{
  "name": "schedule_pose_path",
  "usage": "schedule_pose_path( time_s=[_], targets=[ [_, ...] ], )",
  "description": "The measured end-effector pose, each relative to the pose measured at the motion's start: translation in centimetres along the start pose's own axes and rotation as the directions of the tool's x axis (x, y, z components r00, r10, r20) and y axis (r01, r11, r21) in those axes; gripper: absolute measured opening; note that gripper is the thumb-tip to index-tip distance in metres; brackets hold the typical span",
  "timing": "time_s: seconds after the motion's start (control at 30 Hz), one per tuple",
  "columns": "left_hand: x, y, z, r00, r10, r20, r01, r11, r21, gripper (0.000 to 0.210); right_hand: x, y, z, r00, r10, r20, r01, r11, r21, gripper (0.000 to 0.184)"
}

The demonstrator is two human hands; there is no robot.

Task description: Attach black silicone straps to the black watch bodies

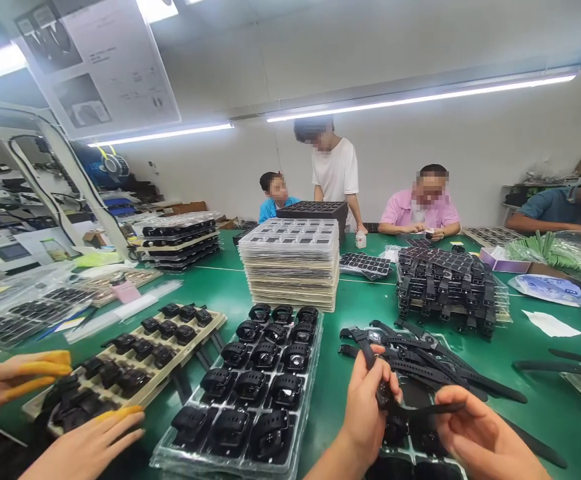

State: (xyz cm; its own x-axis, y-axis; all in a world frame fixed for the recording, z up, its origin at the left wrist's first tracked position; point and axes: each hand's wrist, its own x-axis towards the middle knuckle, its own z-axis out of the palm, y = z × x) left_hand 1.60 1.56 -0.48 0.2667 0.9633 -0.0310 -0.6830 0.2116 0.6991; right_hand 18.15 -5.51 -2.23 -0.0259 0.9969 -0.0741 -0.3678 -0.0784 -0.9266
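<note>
My left hand (363, 403) is closed around a black smartwatch (384, 395), with one strap half standing up past the thumb. The fingertips of my right hand (480, 430) pinch the other end of its strap, stretched out to the right. Under and behind my hands, loose black smartwatches with straps laid out (433, 357) lie heaped on a tray. Just left of my left hand, a clear plastic tray (310, 373) holds rows of watches with their straps looped closed.
At left, a co-worker's two hands (88, 443) with yellow finger covers rest around a beige tray (215, 320) of watches. Stacked trays (290, 267) rise mid-table, and piled watch trays (445, 290) stand behind my hands. Several people sit or stand across the green table (365, 300).
</note>
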Motion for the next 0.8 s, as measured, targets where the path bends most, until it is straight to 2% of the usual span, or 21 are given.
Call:
schedule_pose_path(
  time_s=[0.07,0.1,0.2,0.3,0.37,0.43,0.5,0.6,0.67,0.73,0.8],
  targets=[
    [-0.2,-0.2,-0.1,1.000,0.000,0.027,0.001,1.000,-0.027,0.042,0.8,-0.1,0.5,0.996,-0.075,-0.048,0.067,0.986,-0.150,0.035],
    [-0.2,-0.3,-0.1,0.999,0.004,0.039,-0.003,0.999,-0.040,0.044,1.3,-0.2,1.0,0.990,-0.127,-0.068,0.113,0.976,-0.185,0.034],
    [-0.1,-0.4,-0.5,0.997,0.028,0.067,-0.026,0.999,-0.031,0.048,2.5,-0.6,2.8,0.959,-0.257,-0.122,0.245,0.964,-0.106,0.038],
    [0.0,-0.4,-1.0,0.985,0.058,0.162,-0.079,0.989,0.124,0.050,3.2,-0.7,4.7,0.936,-0.312,-0.163,0.311,0.950,-0.029,0.039],
    [0.0,-0.2,-1.2,0.960,0.058,0.276,-0.137,0.951,0.276,0.049,3.5,-0.4,5.5,0.917,-0.343,-0.204,0.330,0.939,-0.094,0.049],
    [-0.3,0.1,-1.3,0.933,0.050,0.356,-0.202,0.892,0.404,0.047,3.6,0.1,5.7,0.905,-0.365,-0.221,0.325,0.925,-0.196,0.057],
    [-0.6,0.5,-1.3,0.921,0.053,0.386,-0.263,0.816,0.514,0.047,3.5,0.7,5.4,0.902,-0.363,-0.235,0.307,0.920,-0.243,0.054],
    [-0.9,0.9,-1.5,0.909,0.077,0.410,-0.342,0.699,0.628,0.048,3.3,1.4,4.4,0.913,-0.305,-0.272,0.255,0.945,-0.204,0.043],
    [-0.9,0.7,-1.8,0.881,0.094,0.464,-0.412,0.636,0.653,0.052,3.0,1.6,3.8,0.921,-0.272,-0.279,0.226,0.956,-0.186,0.040],
    [-0.8,0.2,-2.2,0.829,0.161,0.535,-0.531,0.526,0.664,0.061,2.9,1.6,3.6,0.929,-0.273,-0.249,0.223,0.952,-0.212,0.038],
    [-0.5,-0.3,-2.5,0.737,0.266,0.621,-0.674,0.349,0.650,0.059,2.8,1.4,3.7,0.936,-0.296,-0.192,0.241,0.933,-0.266,0.038]
  ],
)
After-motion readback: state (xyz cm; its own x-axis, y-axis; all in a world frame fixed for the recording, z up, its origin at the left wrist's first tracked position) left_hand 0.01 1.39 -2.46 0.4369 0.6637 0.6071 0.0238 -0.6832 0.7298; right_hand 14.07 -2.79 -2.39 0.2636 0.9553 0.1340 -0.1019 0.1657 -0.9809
